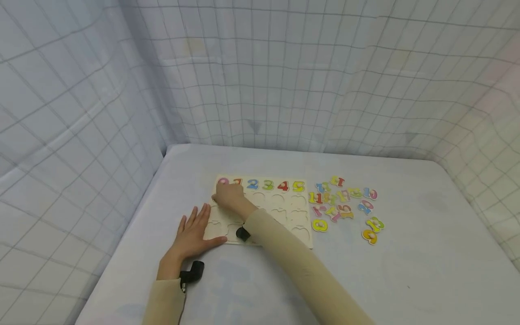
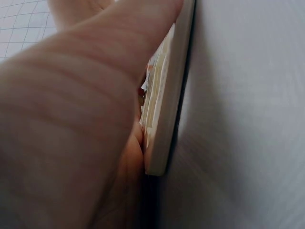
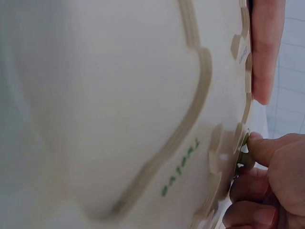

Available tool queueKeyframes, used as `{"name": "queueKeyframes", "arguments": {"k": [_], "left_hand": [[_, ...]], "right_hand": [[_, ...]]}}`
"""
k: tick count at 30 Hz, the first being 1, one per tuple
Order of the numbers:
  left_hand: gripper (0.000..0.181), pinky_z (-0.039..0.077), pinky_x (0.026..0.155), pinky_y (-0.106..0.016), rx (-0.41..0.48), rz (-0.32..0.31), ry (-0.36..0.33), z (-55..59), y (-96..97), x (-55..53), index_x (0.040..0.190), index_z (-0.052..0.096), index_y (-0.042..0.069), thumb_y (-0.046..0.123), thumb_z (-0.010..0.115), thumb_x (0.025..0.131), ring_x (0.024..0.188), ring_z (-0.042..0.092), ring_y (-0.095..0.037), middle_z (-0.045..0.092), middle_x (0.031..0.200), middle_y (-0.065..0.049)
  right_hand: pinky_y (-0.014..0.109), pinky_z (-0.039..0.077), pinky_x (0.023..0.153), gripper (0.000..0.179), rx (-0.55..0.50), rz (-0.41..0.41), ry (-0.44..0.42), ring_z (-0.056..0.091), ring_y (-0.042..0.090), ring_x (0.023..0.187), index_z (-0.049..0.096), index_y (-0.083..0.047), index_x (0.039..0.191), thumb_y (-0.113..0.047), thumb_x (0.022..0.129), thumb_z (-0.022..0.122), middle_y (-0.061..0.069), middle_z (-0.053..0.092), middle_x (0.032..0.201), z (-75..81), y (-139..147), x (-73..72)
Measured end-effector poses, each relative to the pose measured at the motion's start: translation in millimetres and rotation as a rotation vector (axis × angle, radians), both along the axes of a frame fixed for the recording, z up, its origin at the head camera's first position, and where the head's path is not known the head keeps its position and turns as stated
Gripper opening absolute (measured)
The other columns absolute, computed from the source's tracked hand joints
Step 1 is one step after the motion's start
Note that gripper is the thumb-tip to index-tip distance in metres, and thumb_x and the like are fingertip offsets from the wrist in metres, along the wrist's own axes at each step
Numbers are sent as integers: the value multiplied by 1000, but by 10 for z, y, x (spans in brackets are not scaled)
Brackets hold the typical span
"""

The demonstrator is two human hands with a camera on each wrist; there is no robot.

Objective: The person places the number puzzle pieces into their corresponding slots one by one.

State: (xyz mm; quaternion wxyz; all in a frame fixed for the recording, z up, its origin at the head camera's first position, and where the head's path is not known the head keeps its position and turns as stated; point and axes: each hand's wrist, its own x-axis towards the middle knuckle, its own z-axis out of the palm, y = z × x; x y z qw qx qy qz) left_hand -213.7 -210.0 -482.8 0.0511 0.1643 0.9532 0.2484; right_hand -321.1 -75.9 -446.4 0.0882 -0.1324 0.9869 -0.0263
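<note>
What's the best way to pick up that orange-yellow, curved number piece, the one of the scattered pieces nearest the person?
Probably pinch opposite outer edges, coming down from above on its near right side. The orange-yellow, curved number piece lies flat on the white table; a yellow-green number piece sits close on its far side. Any knob is too small to make out.
</note>
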Motion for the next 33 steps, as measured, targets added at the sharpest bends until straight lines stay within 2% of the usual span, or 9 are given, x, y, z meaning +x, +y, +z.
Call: {"name": "queueKeyframes", "arguments": {"k": [6, 12, 15, 18, 22, 24, 26, 29, 33], "left_hand": [[111, -12, 109, -50, -37, -1, -5, -50, -18, -35, 152, 9, 4, 73, 55, 78, 143, -4, -32, 6, 158, -13], [110, -9, 109, -52, -13, 2, 19, 3, 2, -12, 151, 13, 1, 68, 59, 78, 142, -1, -34, 10, 157, -15], [109, -8, 108, -53, 7, -3, 27, 42, 10, 13, 150, 15, -1, 66, 61, 78, 142, 0, -37, 11, 156, -18], [109, -9, 109, -52, -23, -3, 17, 37, 5, 15, 151, 12, 0, 69, 58, 79, 142, -1, -35, 10, 157, -16], [109, -8, 109, -52, -36, -1, 18, 15, 0, 13, 151, 12, 0, 70, 57, 79, 142, -1, -34, 10, 157, -16], [109, -8, 109, -54, -11, -1, 22, 17, 4, 20, 150, 14, -1, 67, 60, 79, 142, 0, -36, 11, 156, -18], [108, -7, 108, -54, 2, -4, 32, 16, 10, 25, 150, 15, -2, 65, 62, 78, 142, 1, -37, 13, 155, -19], [108, -7, 109, -54, 0, -2, 23, 28, 23, 30, 150, 14, -1, 65, 61, 79, 142, 1, -37, 12, 156, -18], [110, -9, 109, -53, -18, 10, -16, 61, 22, 24, 151, 11, 1, 67, 59, 79, 142, -2, -35, 9, 157, -16]], "right_hand": [[41, 47, 84, 48, 1, 11, -8, 63, 26, 99, 55, -8, 128, -46, 99, 44, 9, 67, 111, 4, 3, -14], [38, 45, 80, 49, 15, 1, 9, 63, 24, 97, 52, -10, 128, -48, 99, 41, 9, 68, 107, -6, 11, 1], [36, 44, 78, 50, 34, 22, 39, 63, 23, 93, 50, -9, 131, -47, 99, 41, 8, 69, 103, -25, 21, 41], [35, 43, 77, 54, 70, 48, 58, 63, 21, 90, 45, -8, 136, -47, 100, 39, 5, 69, 100, -33, 40, 94], [34, 43, 80, 61, 88, 77, 28, 63, 19, 91, 36, -9, 145, -49, 100, 37, 3, 69, 100, -13, 121, 172], [35, 44, 81, 63, 73, 95, 4, 63, 19, 93, 35, -9, 146, -51, 99, 37, 3, 68, 102, 3, 195, 204], [36, 45, 80, 62, 37, 107, -18, 63, 18, 92, 40, -10, 142, -53, 98, 38, 3, 67, 101, 18, 297, 220], [36, 47, 71, 50, -34, 116, -29, 62, 17, 82, 54, -12, 123, -53, 97, 41, 1, 65, 93, 56, 507, 204], [30, 43, 57, 36, -103, 136, -14, 53, 13, 64, 56, -15, 101, -49, 97, 45, -3, 58, 77, 185, 875, 179]]}}
